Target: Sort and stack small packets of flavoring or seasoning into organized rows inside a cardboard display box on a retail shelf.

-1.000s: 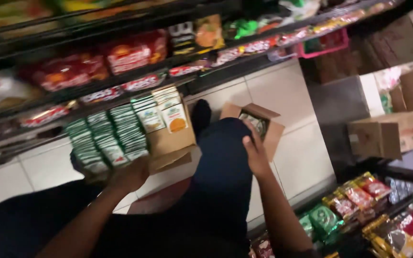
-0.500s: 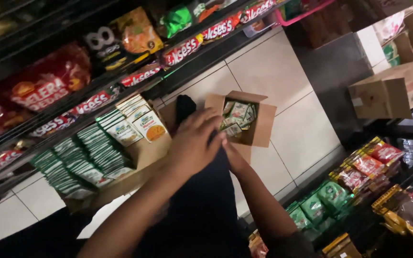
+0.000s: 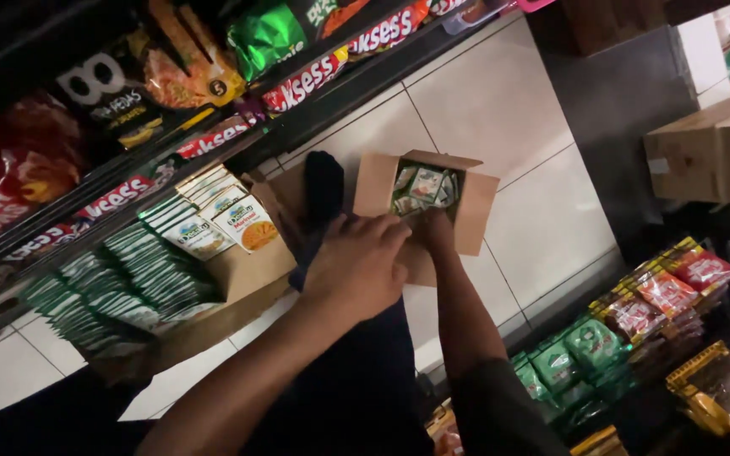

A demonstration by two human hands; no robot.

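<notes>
A small open cardboard box (image 3: pixel 478 211) stands on the white tiled floor (image 3: pixel 500 101), filled with green and white sachets (image 3: pixel 423 187). My right hand (image 3: pixel 433 231) grips its near edge. My left hand (image 3: pixel 356 263) lies over my dark trouser leg (image 3: pixel 365 371), its fingertips reaching the box's near left corner; whether it grips the box is hidden. To the left, a larger open carton (image 3: pixel 247 272) holds rows of green and white flat packets (image 3: pixel 149 283).
My foot in a black sock (image 3: pixel 323 186) rests between the two boxes. Snack bags (image 3: pixel 171 72) fill the shelf on the left. Red, green and yellow packets (image 3: pixel 661 295) line the low shelf on the right. A closed cardboard box (image 3: pixel 711 152) sits at the far right.
My left hand has left the larger carton and moved right to the small box. My right hand stays on the small box. The view has moved closer.
</notes>
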